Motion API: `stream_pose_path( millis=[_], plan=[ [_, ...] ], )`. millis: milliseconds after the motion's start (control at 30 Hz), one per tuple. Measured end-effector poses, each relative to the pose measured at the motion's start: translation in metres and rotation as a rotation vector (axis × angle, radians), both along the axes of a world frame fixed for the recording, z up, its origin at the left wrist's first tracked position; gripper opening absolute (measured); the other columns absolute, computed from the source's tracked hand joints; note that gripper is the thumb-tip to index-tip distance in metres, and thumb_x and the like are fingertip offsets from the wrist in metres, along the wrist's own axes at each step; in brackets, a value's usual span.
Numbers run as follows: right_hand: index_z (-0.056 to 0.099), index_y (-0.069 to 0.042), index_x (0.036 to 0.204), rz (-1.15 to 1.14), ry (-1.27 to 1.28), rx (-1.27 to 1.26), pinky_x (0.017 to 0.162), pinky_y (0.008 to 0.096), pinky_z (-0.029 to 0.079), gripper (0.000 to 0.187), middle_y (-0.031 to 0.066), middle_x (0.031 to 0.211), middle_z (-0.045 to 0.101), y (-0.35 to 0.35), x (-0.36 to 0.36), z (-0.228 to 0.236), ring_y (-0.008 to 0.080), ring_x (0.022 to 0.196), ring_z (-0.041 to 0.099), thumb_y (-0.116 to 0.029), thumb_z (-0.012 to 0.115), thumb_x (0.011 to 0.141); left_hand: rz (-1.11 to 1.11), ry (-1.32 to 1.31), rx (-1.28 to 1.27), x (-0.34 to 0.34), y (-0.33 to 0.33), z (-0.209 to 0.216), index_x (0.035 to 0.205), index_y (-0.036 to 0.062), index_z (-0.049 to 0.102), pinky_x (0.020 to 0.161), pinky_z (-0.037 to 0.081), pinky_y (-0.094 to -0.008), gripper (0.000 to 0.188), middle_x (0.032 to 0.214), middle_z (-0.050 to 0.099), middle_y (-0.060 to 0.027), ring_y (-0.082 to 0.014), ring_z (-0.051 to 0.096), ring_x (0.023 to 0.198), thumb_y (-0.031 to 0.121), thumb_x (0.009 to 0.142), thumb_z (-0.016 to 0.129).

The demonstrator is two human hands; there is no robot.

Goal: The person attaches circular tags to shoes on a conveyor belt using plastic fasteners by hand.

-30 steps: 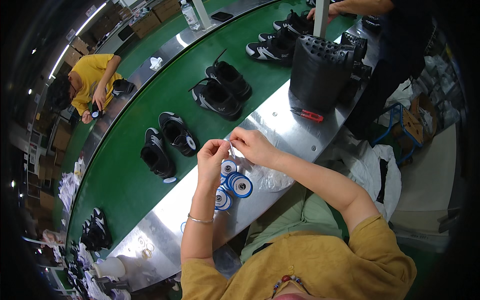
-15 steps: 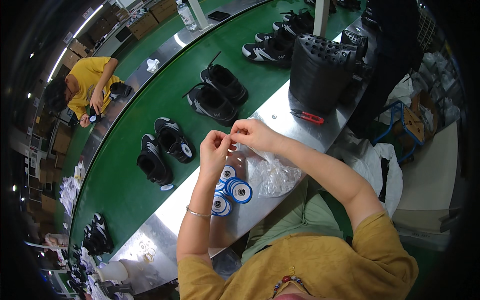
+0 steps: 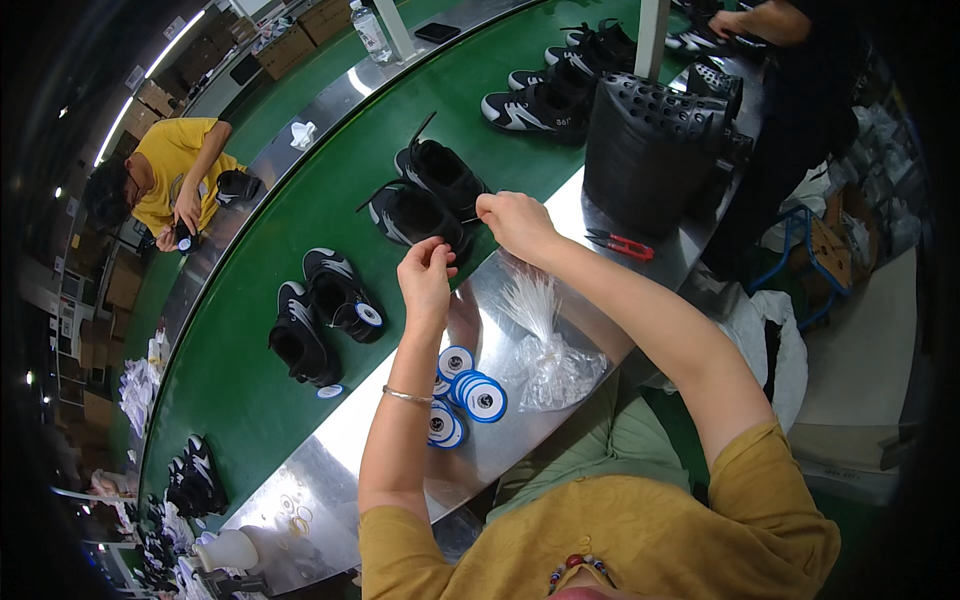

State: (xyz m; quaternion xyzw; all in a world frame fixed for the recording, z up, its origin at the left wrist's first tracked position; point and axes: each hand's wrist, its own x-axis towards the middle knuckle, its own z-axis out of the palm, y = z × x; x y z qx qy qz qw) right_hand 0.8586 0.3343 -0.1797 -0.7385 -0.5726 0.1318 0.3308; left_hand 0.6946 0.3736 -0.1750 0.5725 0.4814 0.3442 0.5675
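Fingers of the right hand [image 3: 520,225] are drawn together at the tips and point left; a fine pale strand seems to show beside them, but whether they grip it cannot be told. Those of the left hand [image 3: 426,283] are curled nearly closed, and whatever they might pinch is too small to make out.

Just beyond both sets of fingers, to the far left, sits a pair of black shoes on the green belt [image 3: 240,310]. Their long axes run from heels at the near right to toes at the far left, so the heels face the person. The left fingers are closest to the heel of the nearer shoe [image 3: 398,212], the right fingers to the heel of the farther shoe [image 3: 450,178]; contact is unclear.

Nearer, on the metal tabletop [image 3: 350,430], round blue-rimmed tags [image 3: 485,400] lie overlapping in loose piles beside the left forearm. To their right, a clear plastic bag [image 3: 552,380] rests with thin pale strands [image 3: 535,305] fanning out of its mouth toward the far side. Farther right lie red-handled snips [image 3: 622,245], next to an upright black container [image 3: 640,160] with a perforated top; its contents are hidden. Left of the hands, another shoe pair [image 3: 300,345] has a round tag at each heel.
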Motion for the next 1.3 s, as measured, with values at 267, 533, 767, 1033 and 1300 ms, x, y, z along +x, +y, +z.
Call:
stream_pose_path(
  millis=[267, 533, 767, 1033, 1300],
  plan=[
    [0.062, -0.011, 0.086, 0.195, 0.11, 0.011, 0.069, 0.0416, 0.047, 0.011, 0.01, 0.085, 0.064, 0.014, -0.002, -0.007, 0.0315, 0.083, 0.061, -0.018, 0.053, 0.084, 0.0, -0.076, -0.048, -0.001, 0.003, -0.007, 0.106, -0.0083, 0.059, 0.065, 0.051, -0.0242, 0.022, 0.092, 0.065, -0.0127, -0.0164, 0.063, 0.079, 0.006, 0.09, 0.054],
    [0.062, -0.01, 0.087, 0.267, 0.238, -0.044, 0.07, 0.0401, 0.048, 0.012, 0.0098, 0.086, 0.065, 0.011, -0.022, -0.001, 0.0303, 0.084, 0.062, -0.019, 0.055, 0.083, 0.081, -0.06, -0.083, -0.005, 0.003, -0.006, 0.096, -0.0047, 0.061, 0.059, 0.049, -0.0225, 0.016, 0.084, 0.065, -0.0087, -0.0134, 0.061, 0.072, 0.01, 0.088, 0.059],
    [0.055, -0.001, 0.098, 0.216, 0.403, 0.043, 0.061, 0.0332, 0.045, 0.015, 0.0135, 0.073, 0.06, 0.006, -0.018, 0.004, 0.0226, 0.066, 0.059, -0.01, 0.052, 0.086, 0.143, -0.137, 0.102, -0.026, 0.003, 0.005, 0.09, 0.0004, 0.064, 0.056, 0.046, -0.0197, 0.012, 0.08, 0.064, -0.0043, -0.0093, 0.06, 0.07, 0.012, 0.088, 0.062],
    [0.055, 0.001, 0.098, 0.258, 0.555, 0.211, 0.061, 0.0296, 0.047, 0.013, 0.0112, 0.072, 0.061, 0.008, -0.041, 0.023, 0.0165, 0.066, 0.058, -0.007, 0.049, 0.088, -0.047, -0.028, 0.344, -0.016, -0.002, 0.018, 0.095, 0.0003, 0.061, 0.055, 0.045, -0.0186, 0.011, 0.083, 0.062, -0.002, -0.0062, 0.056, 0.071, 0.008, 0.092, 0.054],
    [0.057, 0.0, 0.094, 0.233, 0.71, 0.101, 0.059, 0.029, 0.049, 0.015, 0.012, 0.074, 0.064, 0.008, -0.04, 0.024, 0.0162, 0.067, 0.063, -0.012, 0.053, 0.087, -0.161, 0.063, 0.244, -0.012, 0.0, 0.017, 0.091, 0.0, 0.056, 0.051, 0.04, -0.0185, 0.009, 0.075, 0.058, -0.0019, -0.0054, 0.048, 0.058, 0.007, 0.093, 0.051]
  ],
)
